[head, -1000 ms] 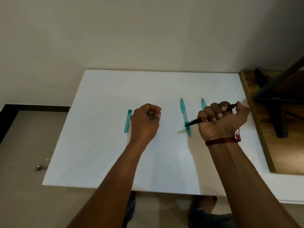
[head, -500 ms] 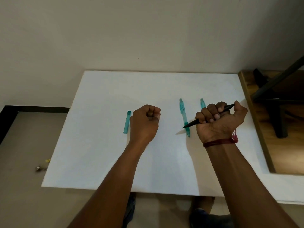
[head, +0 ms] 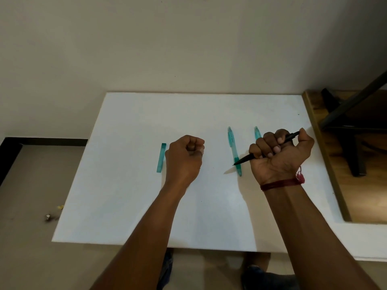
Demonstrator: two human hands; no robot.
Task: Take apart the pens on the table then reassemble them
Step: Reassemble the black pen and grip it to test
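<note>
Right hand (head: 280,159) grips pen (head: 245,159) (tip leftward).

Right hand (head: 280,160) covers the black pen (head: 246,159) midway and most of one teal pen (head: 257,133).

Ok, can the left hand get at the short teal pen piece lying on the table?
Probably yes. The short teal pen piece lies flat right beside the left hand, with nothing between them. That hand is fisted, so its fingers would have to open first.

Knotted red thread band (head: 281,183) on the bare right wrist
</note>
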